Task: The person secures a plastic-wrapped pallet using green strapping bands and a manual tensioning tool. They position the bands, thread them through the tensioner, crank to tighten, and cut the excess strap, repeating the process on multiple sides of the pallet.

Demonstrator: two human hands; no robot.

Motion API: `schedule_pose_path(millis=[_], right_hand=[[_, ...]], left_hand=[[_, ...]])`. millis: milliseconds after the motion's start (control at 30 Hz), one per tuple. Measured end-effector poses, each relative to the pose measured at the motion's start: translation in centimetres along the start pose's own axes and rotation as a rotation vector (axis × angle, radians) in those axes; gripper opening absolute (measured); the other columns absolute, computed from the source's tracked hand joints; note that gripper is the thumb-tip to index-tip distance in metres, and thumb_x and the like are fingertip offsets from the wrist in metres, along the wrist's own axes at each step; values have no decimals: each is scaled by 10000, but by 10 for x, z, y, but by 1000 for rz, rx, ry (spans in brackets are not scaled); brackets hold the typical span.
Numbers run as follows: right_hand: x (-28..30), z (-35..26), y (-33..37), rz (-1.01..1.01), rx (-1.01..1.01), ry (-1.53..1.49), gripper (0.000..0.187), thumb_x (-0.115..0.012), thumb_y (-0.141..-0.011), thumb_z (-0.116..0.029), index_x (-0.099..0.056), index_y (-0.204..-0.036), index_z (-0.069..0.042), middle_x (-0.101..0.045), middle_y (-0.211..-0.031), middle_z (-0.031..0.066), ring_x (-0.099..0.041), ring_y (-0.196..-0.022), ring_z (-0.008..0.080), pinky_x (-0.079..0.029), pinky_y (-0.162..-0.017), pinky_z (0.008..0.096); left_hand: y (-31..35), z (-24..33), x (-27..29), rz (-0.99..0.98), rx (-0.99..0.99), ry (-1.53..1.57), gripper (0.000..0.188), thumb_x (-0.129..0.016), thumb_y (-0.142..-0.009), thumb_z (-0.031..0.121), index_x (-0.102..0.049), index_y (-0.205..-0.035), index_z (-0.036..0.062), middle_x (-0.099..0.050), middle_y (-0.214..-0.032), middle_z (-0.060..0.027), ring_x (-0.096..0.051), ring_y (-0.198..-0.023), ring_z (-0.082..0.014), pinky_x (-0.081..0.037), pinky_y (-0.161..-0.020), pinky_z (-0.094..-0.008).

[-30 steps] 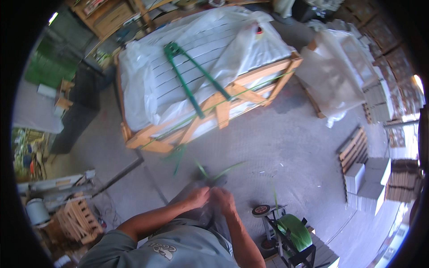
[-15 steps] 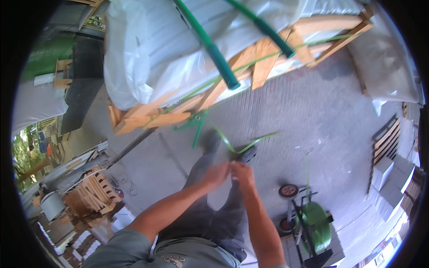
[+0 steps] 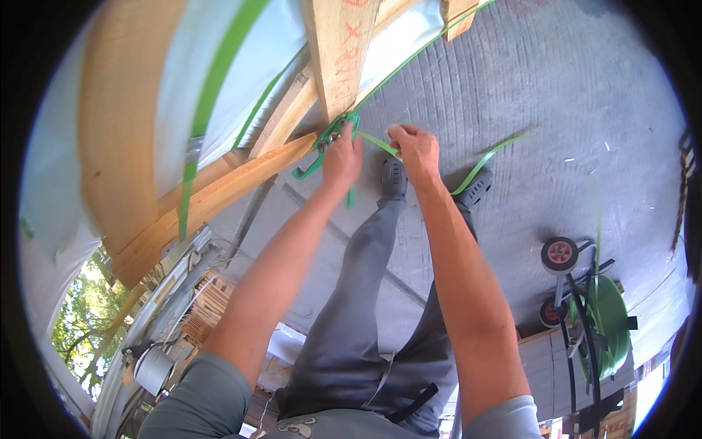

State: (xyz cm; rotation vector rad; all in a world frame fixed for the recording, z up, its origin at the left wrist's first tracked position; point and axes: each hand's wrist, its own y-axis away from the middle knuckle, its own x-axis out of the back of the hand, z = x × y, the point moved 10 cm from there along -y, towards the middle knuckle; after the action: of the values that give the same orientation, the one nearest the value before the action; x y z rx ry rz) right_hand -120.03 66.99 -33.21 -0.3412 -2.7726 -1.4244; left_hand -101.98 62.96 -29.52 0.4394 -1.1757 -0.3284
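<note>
My left hand (image 3: 342, 159) is closed on a green strapping tensioner (image 3: 330, 137), a metal hand tool hanging at the lower timber of a crate. Its green handles stick out below and beside my fingers. A flat green strap (image 3: 376, 142) leads from the tool toward my right hand (image 3: 417, 152), whose fingers are closed on it. The strap's loose tail (image 3: 491, 155) curves out past my shoe to the right. Another stretch of strap (image 3: 413, 58) runs along the crate's edge, up and to the right.
The wooden crate (image 3: 340, 55), wrapped in white plastic film, fills the upper left. On the right stands a wheeled cart (image 3: 560, 254) with a green strap reel (image 3: 608, 322). A grooved concrete floor (image 3: 512, 95) lies ahead. Stacked wood (image 3: 208, 304) sits at lower left.
My hands have moved up toward the crate and apart, the left taking hold of the tensioner. The crate now looms closer, and the long green-handled tool on top has left view.
</note>
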Motion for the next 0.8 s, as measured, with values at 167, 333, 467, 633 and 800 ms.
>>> schedule_pose_path(millis=[167,333,467,633,800], right_hand=[[-32,-2,-42,64,40,-43,376,-655,-756,-316,-714,-921,16,-672,-711,93,-640,-687,176,-498,-656,297],[-48,-18,-61,189,100,70,387,-657,-756,-327,-714,-934,11,-681,-771,126,-646,-753,227,-499,-719,333],[-59,-19,-62,208,30,141,363,-642,-755,-331,-716,-908,-11,-683,-910,210,-653,-904,368,-502,-831,418],[-61,-22,-60,280,51,190,332,-636,-755,-322,-721,-888,-30,-685,-840,186,-655,-836,355,-502,-799,412],[-69,-8,-73,130,38,147,323,-626,-781,-305,-716,-924,-30,-677,-913,214,-646,-891,383,-495,-835,433]], left_hand=[[-39,-10,-19,57,-18,-143,405,-452,-920,232,-481,-1300,96,-652,-787,-238,-638,-761,-412,-486,-676,-513],[-50,-12,-27,86,-58,-191,316,-439,-883,128,-483,-1194,97,-633,-668,-226,-635,-652,-421,-474,-587,-558],[-48,-15,-28,114,-59,-171,290,-450,-872,116,-506,-1157,108,-640,-676,-208,-635,-646,-413,-472,-572,-554],[-51,-17,-29,102,-69,-53,286,-472,-879,152,-539,-1153,103,-641,-685,-199,-635,-654,-413,-480,-577,-549],[-61,-23,-28,140,-35,-53,256,-456,-912,228,-615,-1044,78,-644,-716,-212,-635,-691,-412,-498,-640,-497]])
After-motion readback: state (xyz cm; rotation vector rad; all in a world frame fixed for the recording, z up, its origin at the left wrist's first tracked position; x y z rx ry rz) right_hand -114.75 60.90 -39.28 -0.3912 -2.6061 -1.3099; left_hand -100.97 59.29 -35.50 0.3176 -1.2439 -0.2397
